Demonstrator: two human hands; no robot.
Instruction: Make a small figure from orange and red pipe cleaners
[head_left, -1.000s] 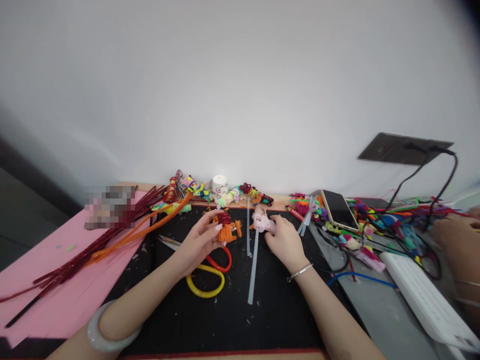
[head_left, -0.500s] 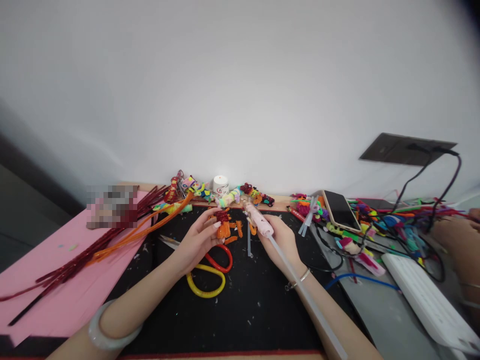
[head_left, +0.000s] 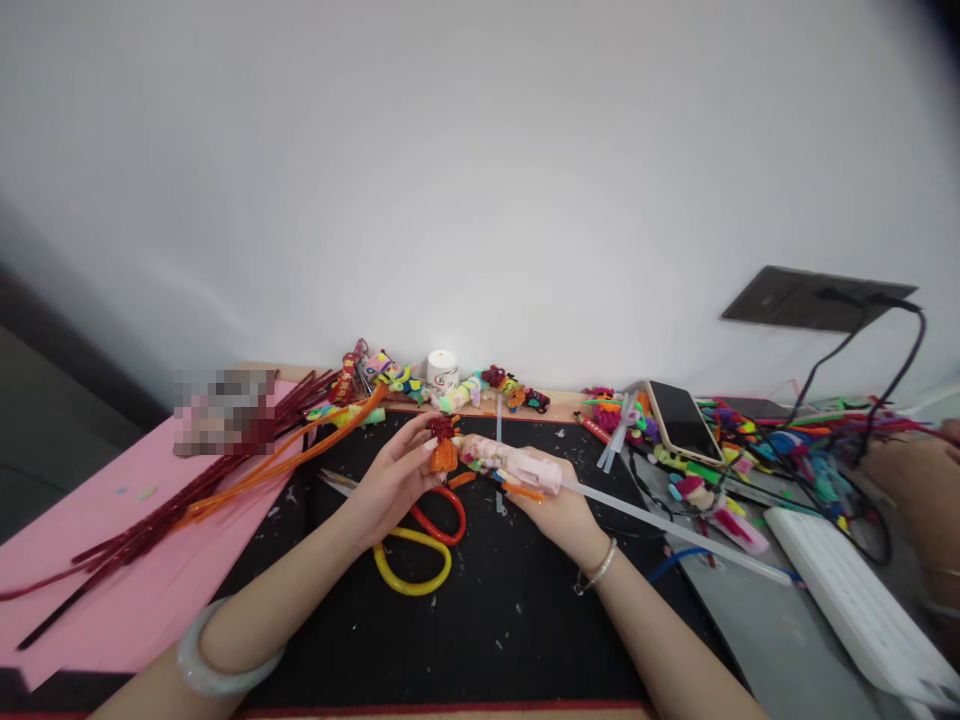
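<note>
My left hand (head_left: 397,470) is closed on a small red and orange pipe-cleaner figure (head_left: 443,452), pinched between thumb and fingers. My right hand (head_left: 559,505) wraps round a pale pink hot glue gun (head_left: 517,462), its nozzle pointing left, close to the figure; whether they touch I cannot tell. Out of the gun's back end sticks a long translucent glue stick (head_left: 675,528). An orange strip (head_left: 523,493) shows by the right fingers. Scissors (head_left: 412,580) with red and yellow handles lie below my left hand. A loose orange piece (head_left: 463,480) rests between the hands.
Pink board (head_left: 90,560) with dark red and orange pipe cleaners (head_left: 247,480) lies left. Small crafts and a white roll (head_left: 442,369) line the wall. On the right are a phone (head_left: 684,420), cables, a power strip (head_left: 847,600) and another person's arm (head_left: 911,490).
My right hand has turned the glue gun so its nozzle now points left at the figure and the glue stick swings out to the right. My left hand holds the figure more upright.
</note>
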